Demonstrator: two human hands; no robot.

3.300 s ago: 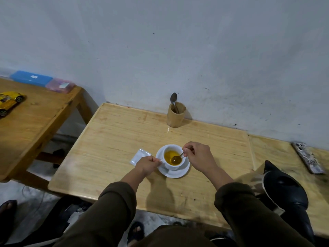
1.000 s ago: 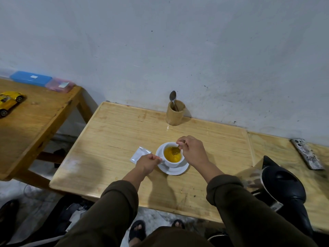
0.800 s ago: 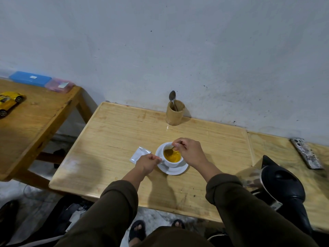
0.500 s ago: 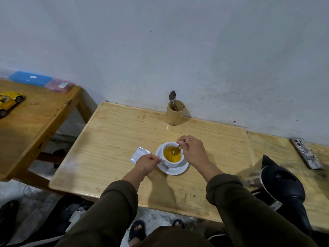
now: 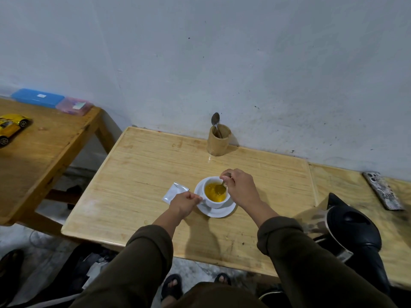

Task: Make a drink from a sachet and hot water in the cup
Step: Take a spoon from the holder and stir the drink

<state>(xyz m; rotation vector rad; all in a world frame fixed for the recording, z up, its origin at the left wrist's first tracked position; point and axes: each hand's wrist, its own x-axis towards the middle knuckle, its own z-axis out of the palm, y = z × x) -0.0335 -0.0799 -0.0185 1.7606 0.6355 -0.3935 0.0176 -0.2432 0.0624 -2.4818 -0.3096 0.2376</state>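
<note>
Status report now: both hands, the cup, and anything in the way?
Left hand pinches cup handle. Right hand holds spoon in yellow drink. Cup sits on saucer. Sachet lies left; nothing blocks.

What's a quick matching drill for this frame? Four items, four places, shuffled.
Items:
1. sachet
2. kettle
3. wooden holder
4. toy car

Places:
A. by the wall, spoon standing in it
B. on the separate table at far left
C. flat on the table, just left of the saucer
D. at the table's right near edge

Pairs: 1-C, 2-D, 3-A, 4-B
</note>
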